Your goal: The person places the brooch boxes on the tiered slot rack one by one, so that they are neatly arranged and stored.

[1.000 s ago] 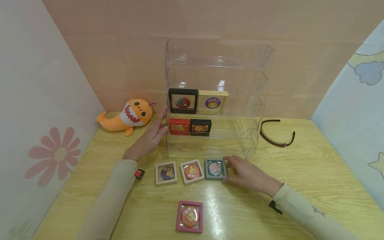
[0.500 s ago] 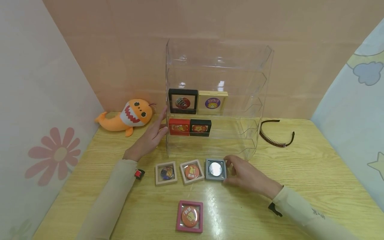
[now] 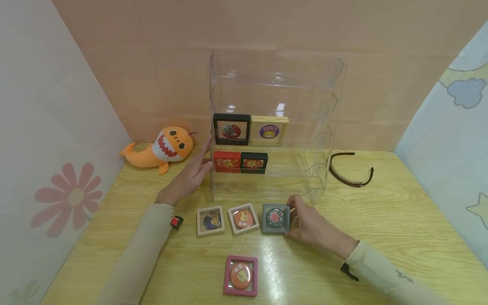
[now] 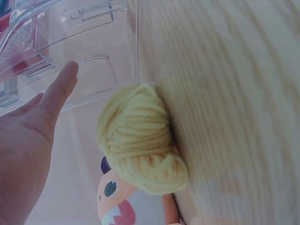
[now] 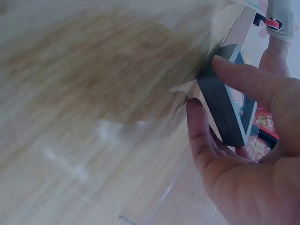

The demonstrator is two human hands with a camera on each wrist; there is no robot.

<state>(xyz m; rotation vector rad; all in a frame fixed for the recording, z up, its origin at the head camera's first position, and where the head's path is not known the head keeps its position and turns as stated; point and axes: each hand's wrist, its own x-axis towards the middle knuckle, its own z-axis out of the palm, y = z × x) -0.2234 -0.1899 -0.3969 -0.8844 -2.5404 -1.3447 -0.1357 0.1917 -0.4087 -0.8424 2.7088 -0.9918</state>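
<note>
My right hand (image 3: 314,224) pinches a small grey square display frame (image 3: 275,218) by its right side, thumb on the near edge and fingers on the far one. A round badge with a red figure shows inside. In the right wrist view the frame (image 5: 225,103) stands tilted between thumb and fingers. My left hand (image 3: 190,176) rests with straight fingers against the left side of a clear acrylic rack (image 3: 267,87). Left of the grey frame lie a beige frame with an orange badge (image 3: 243,218) and another beige frame (image 3: 211,220). A pink frame (image 3: 241,275) lies nearer me.
On the rack stand a large black frame (image 3: 231,129), a cream frame (image 3: 269,131), a red frame (image 3: 227,162) and a small black frame (image 3: 253,163). An orange shark plush (image 3: 164,148), yellow yarn (image 4: 140,140) and a dark headband (image 3: 348,176) lie beside the rack.
The grey frame has tilted and come up slightly, shifting a little right, with my right hand's fingers around its edge. Light glared off it half a second ago. My left hand has stayed put.
</note>
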